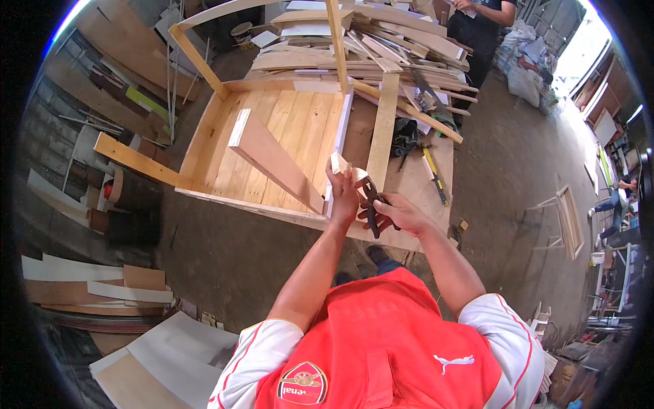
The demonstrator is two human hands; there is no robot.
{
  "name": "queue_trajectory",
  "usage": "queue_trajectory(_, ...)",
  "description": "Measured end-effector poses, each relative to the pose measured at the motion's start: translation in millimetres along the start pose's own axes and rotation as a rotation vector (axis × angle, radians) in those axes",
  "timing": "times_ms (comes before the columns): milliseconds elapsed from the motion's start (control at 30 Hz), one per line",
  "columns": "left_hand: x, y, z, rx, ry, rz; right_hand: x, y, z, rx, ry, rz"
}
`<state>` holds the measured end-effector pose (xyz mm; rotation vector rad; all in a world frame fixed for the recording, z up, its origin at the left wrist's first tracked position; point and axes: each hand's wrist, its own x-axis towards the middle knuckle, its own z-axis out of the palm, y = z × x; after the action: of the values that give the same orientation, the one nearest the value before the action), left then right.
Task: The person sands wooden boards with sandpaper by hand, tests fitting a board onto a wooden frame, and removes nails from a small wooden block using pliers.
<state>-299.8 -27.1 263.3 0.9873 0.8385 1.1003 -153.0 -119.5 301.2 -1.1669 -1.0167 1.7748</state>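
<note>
My left hand point(345, 199) is closed around a small pale piece of wood point(338, 163), held upright near the corner of a wooden frame point(248, 206). Dark pliers point(372, 208) are in my right hand point(402, 214), their jaws up against the wood piece by my left fingers. Whether the jaws bite on anything is too small to tell. The frame has a slatted bottom and legs that point up and outward. Across it leans a thick board point(276, 160), tilted, with one end near my left hand.
A yellow cutter knife point(434, 176) and a dark bag point(405, 136) lie on the worktable point(429, 225) to the right. Beside them is a long plank point(383, 129). Stacked boards point(381, 34) fill the back, where another person point(480, 27) stands. A small wooden frame point(569, 221) stands on the floor.
</note>
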Motion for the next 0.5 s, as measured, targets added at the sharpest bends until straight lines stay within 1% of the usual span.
queue_trajectory(33,-1.8,0.5,1.2,0.02,0.018,-0.024,-1.1,-0.3,0.4,0.01,0.012,-0.004)
queue_trajectory(133,0.2,-13.0,2.7,0.023,0.02,0.006,2.9,15.7,-6.2,-0.059,0.096,0.069)
queue_trajectory(200,6.3,-26.2,2.4,-0.03,-0.027,0.032,3.9,22.5,-6.4,-0.152,0.149,0.087)
queue_trajectory(233,8.9,-32.9,4.0,-0.046,-0.002,0.051,4.0,23.5,-4.9,-0.197,0.174,0.096)
queue_trajectory(300,12.4,-39.2,12.1,-0.075,0.049,0.086,-1.1,15.5,4.1,-0.096,0.185,0.052)
queue_trajectory(333,15.1,-37.3,16.7,-0.091,0.078,0.01,-3.6,11.5,7.0,-0.046,0.19,0.029)
queue_trajectory(367,17.3,-35.8,21.7,-0.114,0.092,0.003,-3.1,13.6,4.0,-0.062,0.2,0.026)
queue_trajectory(433,14.9,-10.2,36.5,-0.16,0.125,-0.007,-0.2,16.3,-2.3,-0.094,0.211,0.018)
queue_trajectory(500,18.9,-16.4,37.0,-0.156,0.094,-0.003,-2.4,9.7,-2.8,-0.094,0.207,0.015)
